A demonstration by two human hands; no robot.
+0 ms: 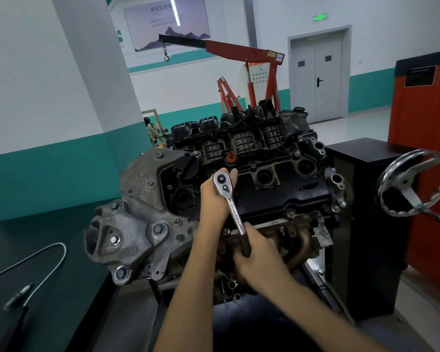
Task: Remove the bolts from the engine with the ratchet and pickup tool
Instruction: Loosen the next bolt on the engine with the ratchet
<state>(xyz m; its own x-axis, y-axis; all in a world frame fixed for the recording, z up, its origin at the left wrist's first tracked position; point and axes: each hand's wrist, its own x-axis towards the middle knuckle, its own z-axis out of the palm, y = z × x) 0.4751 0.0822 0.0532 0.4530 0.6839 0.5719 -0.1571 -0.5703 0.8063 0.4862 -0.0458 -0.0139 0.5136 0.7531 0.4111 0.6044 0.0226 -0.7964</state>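
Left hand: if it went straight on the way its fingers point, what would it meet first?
Probably the orange cap on the engine, just beyond the left hand; depth is unclear.

green sign (319, 17) above door (315, 80) illegible, poster (167, 24) lettering blurred, engine (264, 196) stamps unclear

even, cool overhead light, fairly bright. a ceiling lamp reflects as a white streak on the poster (167, 24) at 12 o'clock. chrome glints on the ratchet (235, 214) at centre and the handwheel (414, 184) at 3 o'clock. the counter (81, 275) at 8 o'clock is dim. walls bow at the edges, and the forearm (328, 313) at 5 o'clock is slightly blurred.
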